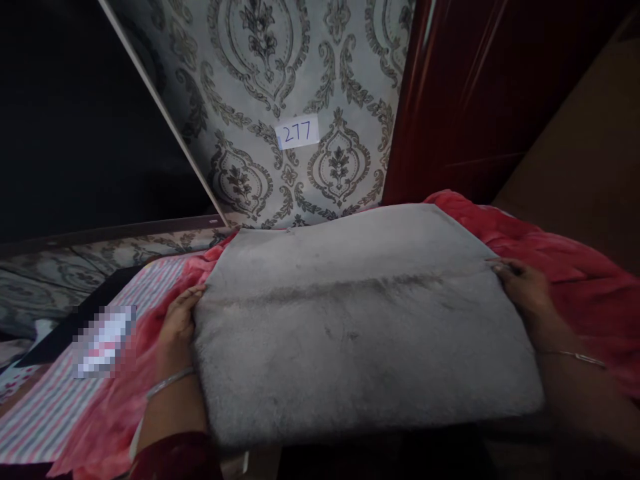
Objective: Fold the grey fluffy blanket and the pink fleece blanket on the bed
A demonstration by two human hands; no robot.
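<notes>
A wide grey cloth (350,347) with a soft, napped surface is stretched out in front of me. A dark crease runs across it from side to side, and its near edge hangs over the dark area below. At its left edge my left hand (181,317) is closed, the fingers pinching the border. My right hand (525,290) pinches the right edge at the end of the crease. Beneath the cloth and out to both sides spreads a red plush blanket (590,287).
A striped cloth (45,413) lies at the left, with a blurred-out item (104,343) on it. A large dark screen (90,120) stands at the upper left. Behind are patterned wallpaper (240,80), a paper label (299,132) reading 277, and a dark red wooden panel (460,100).
</notes>
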